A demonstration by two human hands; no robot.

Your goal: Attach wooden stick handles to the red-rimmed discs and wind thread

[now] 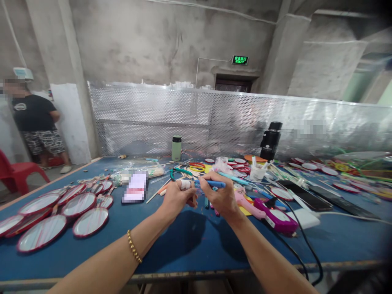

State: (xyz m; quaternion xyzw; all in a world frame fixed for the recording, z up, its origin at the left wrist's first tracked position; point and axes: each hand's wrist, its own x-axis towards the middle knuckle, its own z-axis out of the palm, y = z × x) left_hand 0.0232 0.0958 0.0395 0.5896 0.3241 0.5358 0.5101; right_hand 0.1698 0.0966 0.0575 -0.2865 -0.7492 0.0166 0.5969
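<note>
Two-Handed Hold above the Near Middle of the Worktop

The left hand (175,197) is closed on a small light-brown wooden piece (194,200), pinched at the fingertips above the middle of the blue flat worktop (128,259), nearer its front edge than its back edge. A white wrapping (185,184) covers one finger. The pinch presumably leaves part of the piece exposed while keeping it steady.

The right hand (219,195) grasps a slim blue pen-shaped tool (214,184) in a writing grip, one end directed toward the left hand. This grip appears chosen for fine control. Contact between tool and wooden piece cannot be confirmed.

Surrounding items:
- Toward the left edge: round white discs with red rims (43,233), partly overlapping, likely grouped there to leave the centre free for the hands.
- Between discs and left hand: a lit rectangular phone (134,187), its screen facing up, perhaps for easy viewing.
- Beyond the hands: curved teal-green handles (176,174), apparently within reach.
- Near the back edge: a green cylindrical bottle with a dark lid (176,149) and a tall black flask (271,141), both upright, presumably kept clear of the hands.
- Right of the right hand: a pink gun-shaped tool (249,205) and a purple plastic box (280,220).
</note>
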